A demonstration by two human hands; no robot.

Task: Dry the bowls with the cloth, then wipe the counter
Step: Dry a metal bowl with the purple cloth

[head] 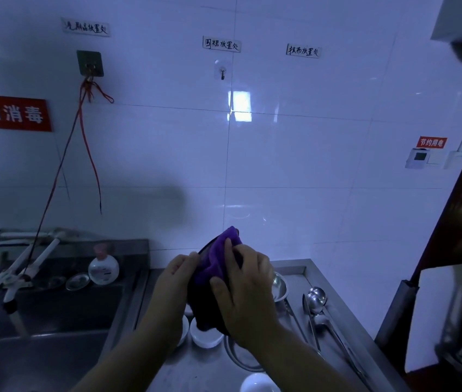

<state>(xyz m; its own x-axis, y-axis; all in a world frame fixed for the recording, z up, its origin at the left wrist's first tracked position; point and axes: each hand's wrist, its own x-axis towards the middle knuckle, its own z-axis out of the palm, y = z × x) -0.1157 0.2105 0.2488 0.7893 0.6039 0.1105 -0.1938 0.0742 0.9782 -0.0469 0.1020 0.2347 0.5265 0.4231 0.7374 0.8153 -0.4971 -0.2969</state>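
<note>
Two hands [212,281] around plush purple cloth [218,258], round dark bowl [207,312].

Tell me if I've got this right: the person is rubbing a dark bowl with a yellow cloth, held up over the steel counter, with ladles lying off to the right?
Not quite: the cloth is purple, not yellow, as the head view shows. The rest holds: both hands work it over a dark bowl above the steel counter, with ladles lying to the right.

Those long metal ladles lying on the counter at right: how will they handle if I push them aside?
The ladles look rigid and smooth, so they would probably slide easily on the steel counter. Their round bowls may make them rock or pivot rather than move straight.
</note>
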